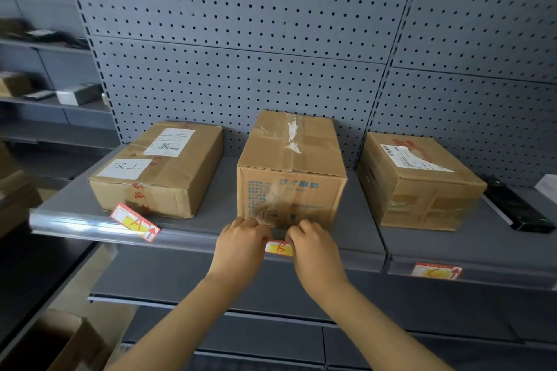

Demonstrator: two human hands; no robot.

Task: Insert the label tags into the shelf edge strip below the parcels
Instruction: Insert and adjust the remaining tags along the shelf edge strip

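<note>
L hand [241,242] & R hand [310,247] pinch tag B [278,248] at each end, against shelf edge strip [187,239] below middle parcel [291,172]. Tag A [135,221] crooked on strip; tag C [436,271] seated.

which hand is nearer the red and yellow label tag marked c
The right hand. It grips the right end of the B tag, with the red and yellow C tag in the strip farther right. The left hand is on the B tag's far side.

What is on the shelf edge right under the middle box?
Under the middle box, a yellow tag marked B sits at the edge strip, pinched by the left hand and right hand. Their fingers cover both its ends.
</note>
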